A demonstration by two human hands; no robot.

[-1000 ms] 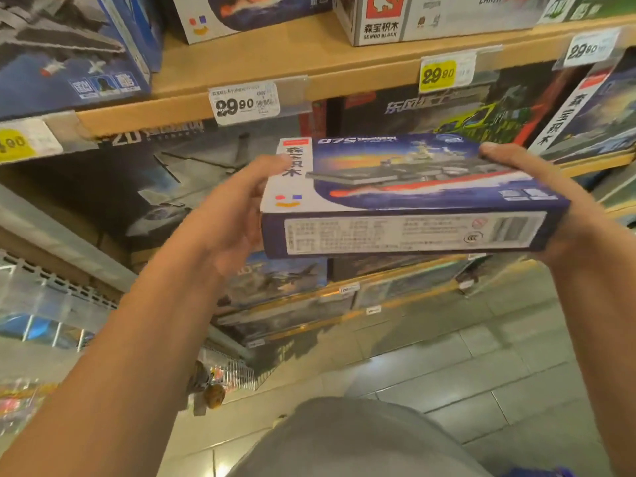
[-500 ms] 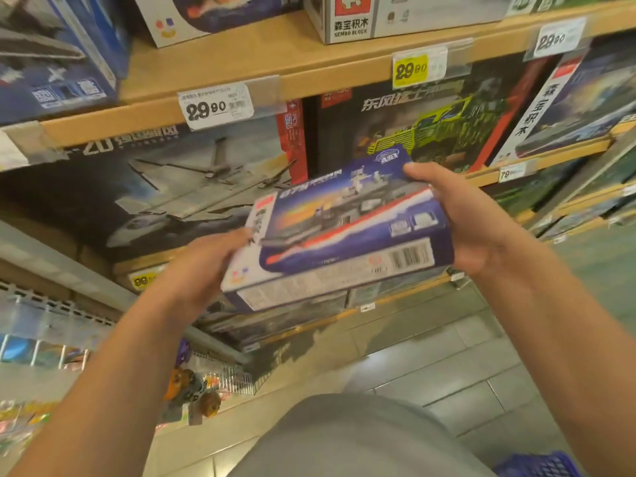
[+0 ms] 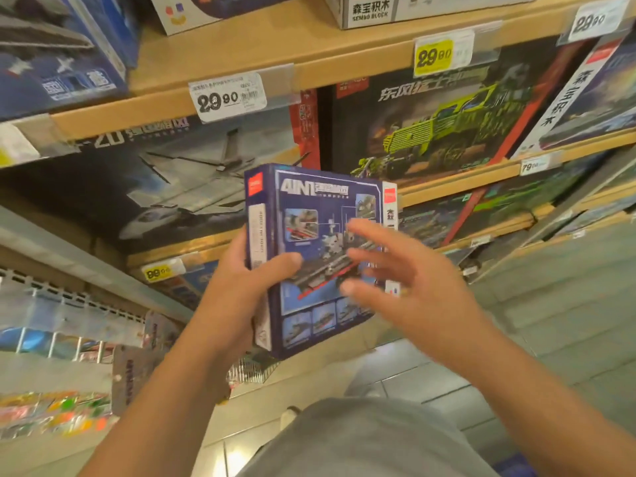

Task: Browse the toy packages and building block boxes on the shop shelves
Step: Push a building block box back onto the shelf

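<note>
A blue building block box (image 3: 309,208) with "4IN1" and ship pictures on its back stands upright in front of me. My left hand (image 3: 241,287) grips its lower left edge, thumb across the printed face. Just in front of the box's right half hovers my right hand (image 3: 395,280), blurred, fingers spread and straight, holding nothing. Behind, the wooden shelves (image 3: 309,67) carry a large dark jet fighter box (image 3: 165,187) and a box with a green armoured truck (image 3: 444,125).
Price tags reading 29.90 (image 3: 227,96) hang on the shelf edge. More boxes stand on the top shelf and lower shelves to the right. Hanging toy packets (image 3: 51,339) fill the lower left. Tiled floor (image 3: 550,304) lies to the right below.
The box has been turned from lying flat to standing upright, its back now facing me. My right hand has let go of its right end and spread open; the left still holds it.
</note>
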